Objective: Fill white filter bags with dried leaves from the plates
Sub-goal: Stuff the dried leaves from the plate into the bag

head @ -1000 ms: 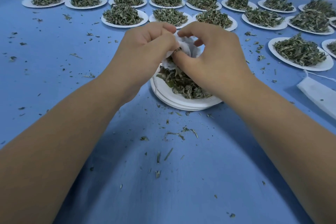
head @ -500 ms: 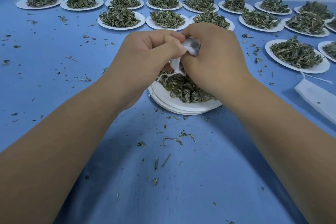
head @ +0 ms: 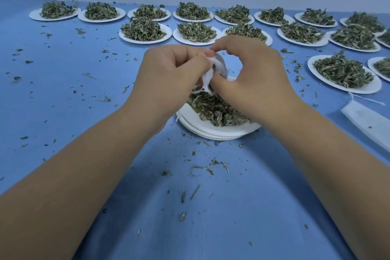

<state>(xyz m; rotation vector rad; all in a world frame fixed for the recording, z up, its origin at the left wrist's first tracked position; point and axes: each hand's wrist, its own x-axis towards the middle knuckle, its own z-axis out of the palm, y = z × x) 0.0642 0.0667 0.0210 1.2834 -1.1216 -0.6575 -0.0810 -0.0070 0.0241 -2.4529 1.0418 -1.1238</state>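
Filter bag of white fabric, pinched by left hand and right hand, is held at twelve o'clock over stacked white paper plates, likely so spills are caught.

White filter bag between the fingers, grey-green dried leaves just below them, white plates, plain blue tablecloth flecked green.

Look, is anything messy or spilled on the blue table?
Yes. Loose bits of dried leaf lie scattered over the blue table, thickest just in front of the near stack of plates, instead of on a plate or in the filter bag.
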